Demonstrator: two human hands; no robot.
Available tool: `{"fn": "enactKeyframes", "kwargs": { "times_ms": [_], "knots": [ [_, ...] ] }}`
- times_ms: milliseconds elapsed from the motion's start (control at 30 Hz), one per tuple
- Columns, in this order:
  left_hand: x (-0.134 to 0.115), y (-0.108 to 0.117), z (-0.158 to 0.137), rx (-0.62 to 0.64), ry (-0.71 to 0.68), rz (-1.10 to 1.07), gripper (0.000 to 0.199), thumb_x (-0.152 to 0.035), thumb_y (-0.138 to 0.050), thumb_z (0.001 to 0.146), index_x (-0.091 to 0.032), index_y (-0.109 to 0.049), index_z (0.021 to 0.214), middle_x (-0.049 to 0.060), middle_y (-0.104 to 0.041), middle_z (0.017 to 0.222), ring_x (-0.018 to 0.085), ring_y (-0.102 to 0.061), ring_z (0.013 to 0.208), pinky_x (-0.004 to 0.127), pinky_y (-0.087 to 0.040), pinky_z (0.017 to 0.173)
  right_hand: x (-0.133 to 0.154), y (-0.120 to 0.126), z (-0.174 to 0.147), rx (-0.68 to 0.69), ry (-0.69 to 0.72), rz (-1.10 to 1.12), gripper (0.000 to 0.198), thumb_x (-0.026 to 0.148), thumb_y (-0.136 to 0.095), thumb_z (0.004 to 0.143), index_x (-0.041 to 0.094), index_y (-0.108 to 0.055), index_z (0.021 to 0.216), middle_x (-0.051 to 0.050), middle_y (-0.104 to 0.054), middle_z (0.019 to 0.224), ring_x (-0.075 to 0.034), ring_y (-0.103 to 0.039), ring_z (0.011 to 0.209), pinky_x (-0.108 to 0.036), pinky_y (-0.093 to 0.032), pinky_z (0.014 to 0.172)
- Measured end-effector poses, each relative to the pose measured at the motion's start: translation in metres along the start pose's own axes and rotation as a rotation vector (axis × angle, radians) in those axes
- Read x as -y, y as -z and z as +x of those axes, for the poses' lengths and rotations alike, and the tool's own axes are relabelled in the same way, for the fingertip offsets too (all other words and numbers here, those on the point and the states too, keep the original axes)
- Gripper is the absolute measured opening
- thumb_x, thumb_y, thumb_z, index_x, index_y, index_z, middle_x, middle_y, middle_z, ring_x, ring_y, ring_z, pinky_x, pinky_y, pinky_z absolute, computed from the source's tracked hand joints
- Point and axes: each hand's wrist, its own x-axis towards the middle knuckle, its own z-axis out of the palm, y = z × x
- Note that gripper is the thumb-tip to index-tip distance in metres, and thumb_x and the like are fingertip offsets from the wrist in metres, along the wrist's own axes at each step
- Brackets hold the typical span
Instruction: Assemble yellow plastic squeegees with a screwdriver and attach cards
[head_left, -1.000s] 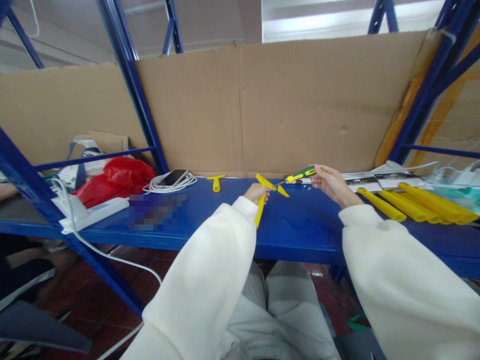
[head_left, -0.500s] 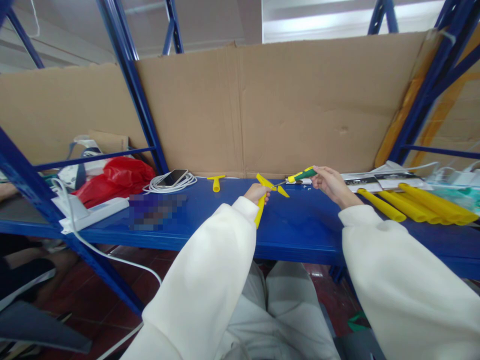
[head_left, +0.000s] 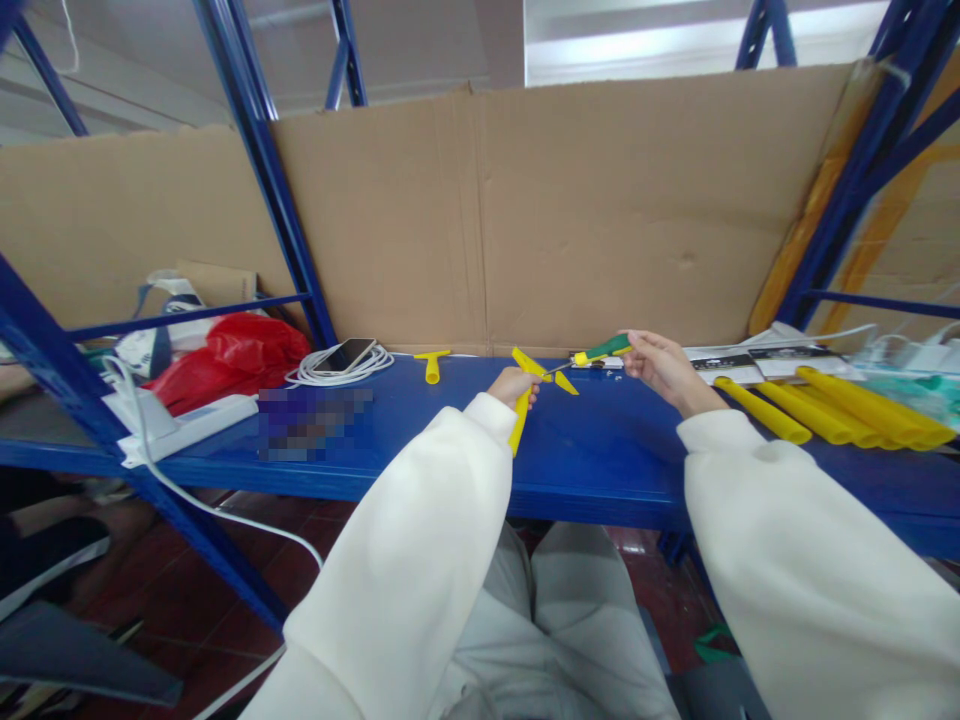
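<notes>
Screwdriver (head_left: 604, 348) in right grip (head_left: 661, 370), T-piece (head_left: 519, 428) in left (head_left: 515, 386)

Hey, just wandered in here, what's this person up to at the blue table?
Seated at the blue table, the person has a yellow piece with blades gripped in the left hand. The right hand holds a green and yellow screwdriver by its handle end, its shaft pointing at the middle of the blades. Whether the tip touches is too small to tell. A yellow T-shaped piece stands to the left; yellow tubes lie to the right.
</notes>
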Motion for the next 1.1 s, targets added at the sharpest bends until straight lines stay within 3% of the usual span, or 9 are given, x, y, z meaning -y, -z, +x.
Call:
{"fn": "enactKeyframes", "kwargs": {
  "times_ms": [167,433,700,933,1100],
  "knots": [
    [-0.0005,-0.0001,-0.0009,-0.016,0.007,0.017,0.03,-0.003,-0.051,0.092,-0.016,-0.049,0.065,-0.007,-0.042,0.044,0.006,-0.038,0.036,0.02,-0.029,0.04,0.0002,-0.0007,-0.0004,0.055,0.016,0.03,0.033,0.044,-0.083,0.071,0.022,-0.062,0.084,0.004,-0.06,0.057,-0.009,-0.053,0.048,-0.02,-0.044,0.045],
    [0.0033,0.0012,0.0061,-0.013,0.004,-0.007,0.023,-0.003,-0.056,0.088,-0.015,-0.053,0.068,-0.006,-0.044,0.047,0.007,-0.039,0.039,0.02,-0.03,0.043,-0.0054,0.0017,0.0039,-0.059,0.011,-0.019,0.044,0.053,-0.086,0.065,0.021,-0.056,0.069,0.004,-0.057,0.053,-0.007,-0.049,0.044,-0.017,-0.039,0.04],
    [0.0032,0.0017,0.0065,-0.004,0.005,0.003,0.018,-0.003,-0.055,0.088,-0.013,-0.056,0.073,-0.006,-0.044,0.046,0.008,-0.04,0.039,0.021,-0.031,0.043,-0.0038,0.0003,0.0023,-0.062,0.006,-0.043,0.038,0.052,-0.082,0.07,0.022,-0.06,0.078,0.007,-0.048,0.046,-0.008,-0.042,0.038,-0.019,-0.033,0.036],
    [0.0,-0.0001,0.0005,-0.005,0.018,0.008,0.019,-0.004,-0.054,0.09,-0.014,-0.055,0.074,-0.008,-0.042,0.044,0.006,-0.038,0.036,0.02,-0.03,0.041,0.0028,-0.0024,-0.0018,0.026,0.004,0.018,0.03,0.045,-0.079,0.075,0.021,-0.064,0.085,0.004,-0.056,0.057,-0.01,-0.052,0.049,-0.021,-0.042,0.044],
    [-0.0008,-0.0005,-0.001,-0.003,0.012,0.023,0.02,-0.004,-0.052,0.091,-0.014,-0.054,0.074,-0.008,-0.042,0.043,0.006,-0.037,0.036,0.02,-0.03,0.04,0.0021,-0.0027,-0.0019,0.039,0.027,0.048,0.034,0.046,-0.083,0.072,0.021,-0.06,0.078,0.005,-0.053,0.054,-0.008,-0.049,0.048,-0.019,-0.041,0.044]
  ]
}}
